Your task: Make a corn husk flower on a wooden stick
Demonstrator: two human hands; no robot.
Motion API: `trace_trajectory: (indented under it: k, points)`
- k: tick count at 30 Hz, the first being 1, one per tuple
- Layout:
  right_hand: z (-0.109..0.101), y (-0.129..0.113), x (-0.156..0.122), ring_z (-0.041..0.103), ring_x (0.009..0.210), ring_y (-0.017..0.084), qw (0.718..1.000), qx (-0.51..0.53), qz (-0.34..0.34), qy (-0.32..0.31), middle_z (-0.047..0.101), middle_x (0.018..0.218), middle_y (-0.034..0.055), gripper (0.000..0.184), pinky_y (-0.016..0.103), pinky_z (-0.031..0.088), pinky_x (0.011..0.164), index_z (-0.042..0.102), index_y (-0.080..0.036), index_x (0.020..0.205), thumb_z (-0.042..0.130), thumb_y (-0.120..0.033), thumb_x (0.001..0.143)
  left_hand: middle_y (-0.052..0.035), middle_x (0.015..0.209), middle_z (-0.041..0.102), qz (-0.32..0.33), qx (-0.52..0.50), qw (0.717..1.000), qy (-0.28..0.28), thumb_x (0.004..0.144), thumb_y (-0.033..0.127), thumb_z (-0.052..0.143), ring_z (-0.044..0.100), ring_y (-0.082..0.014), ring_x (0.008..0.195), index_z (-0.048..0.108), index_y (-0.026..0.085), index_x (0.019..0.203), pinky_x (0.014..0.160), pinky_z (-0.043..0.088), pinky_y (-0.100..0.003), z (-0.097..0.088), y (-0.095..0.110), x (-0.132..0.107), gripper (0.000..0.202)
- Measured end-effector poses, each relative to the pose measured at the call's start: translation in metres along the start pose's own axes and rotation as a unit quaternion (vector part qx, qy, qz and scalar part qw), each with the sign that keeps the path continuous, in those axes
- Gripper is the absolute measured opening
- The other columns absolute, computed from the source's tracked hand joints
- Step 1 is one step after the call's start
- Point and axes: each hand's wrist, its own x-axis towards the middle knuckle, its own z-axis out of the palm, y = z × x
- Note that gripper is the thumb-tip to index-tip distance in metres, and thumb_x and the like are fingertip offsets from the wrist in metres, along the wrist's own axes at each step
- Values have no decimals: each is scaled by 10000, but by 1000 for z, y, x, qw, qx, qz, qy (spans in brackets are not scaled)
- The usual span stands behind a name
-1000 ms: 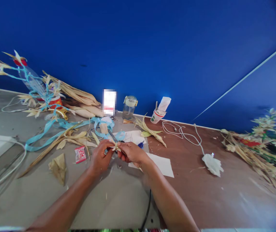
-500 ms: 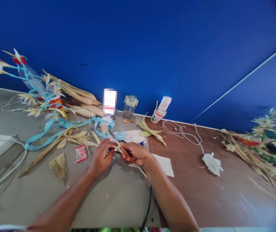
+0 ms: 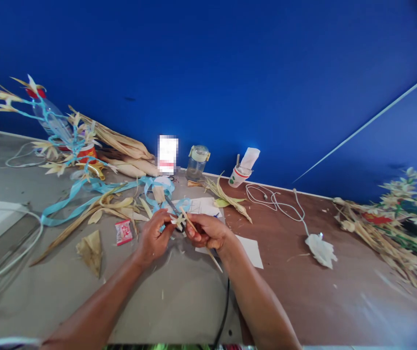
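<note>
My left hand (image 3: 154, 237) and my right hand (image 3: 206, 231) meet over the middle of the table, fingers pinched together. Between them is a small piece of dry corn husk (image 3: 179, 222), folded into a knot-like shape. My right hand also grips a thin pale stick (image 3: 213, 258) that runs through its palm and pokes out toward me. A blue ribbon (image 3: 84, 197) lies on the table just behind my hands, with loose husk strips (image 3: 115, 206) beside it.
White paper sheets (image 3: 250, 250) lie under and right of my hands. A small red packet (image 3: 123, 232), a glass jar (image 3: 196, 163), a paper cup (image 3: 238, 176), a white cable (image 3: 281, 199), husk flowers in a bottle (image 3: 53, 126) and a dried plant pile (image 3: 394, 233) surround them.
My hands have turned the husk piece; the thin stick has come into view, now sticking out below my right hand. Both hands stay in the same spot.
</note>
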Motion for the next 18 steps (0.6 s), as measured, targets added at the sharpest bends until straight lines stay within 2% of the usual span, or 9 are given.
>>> trace_trajectory:
  k: [2,4,8,14,18]
  points:
    - [-3,-3,-3,139,309,25,1000,8,-22,21,406,374,-55,479,170,144,335,484,-156,540,427,-468,898,-46,827,701,-14,-6,1000,13,811,246,533,648,-208,946,625,211,761,899,483,-370,0,-2,0,111]
    - [-6,-7,-6,174,317,27,996,-5,-53,70,420,389,-45,499,171,139,344,503,-148,554,434,-512,887,-47,824,697,-22,-11,1000,17,808,240,529,643,-208,952,619,207,740,889,486,-364,0,-3,0,117]
    - [-3,-11,-10,282,355,38,979,-81,-109,154,460,448,-22,575,177,148,362,571,-127,604,442,-634,842,-26,731,673,-31,-10,999,3,811,246,513,649,-200,882,614,208,704,903,479,-379,2,0,-1,152]
    - [9,-6,-11,338,419,64,937,-250,-154,189,470,503,-18,569,211,234,409,581,-151,624,440,-664,828,-24,742,685,-44,1,999,8,789,283,518,646,-212,914,612,223,688,946,453,-397,3,5,1,151]
    - [15,-4,-10,388,479,85,898,-361,-165,193,460,505,-24,536,221,277,474,568,-159,614,438,-623,850,-15,708,683,-31,15,999,-1,784,296,519,649,-202,816,622,227,686,945,450,-402,2,7,3,157]
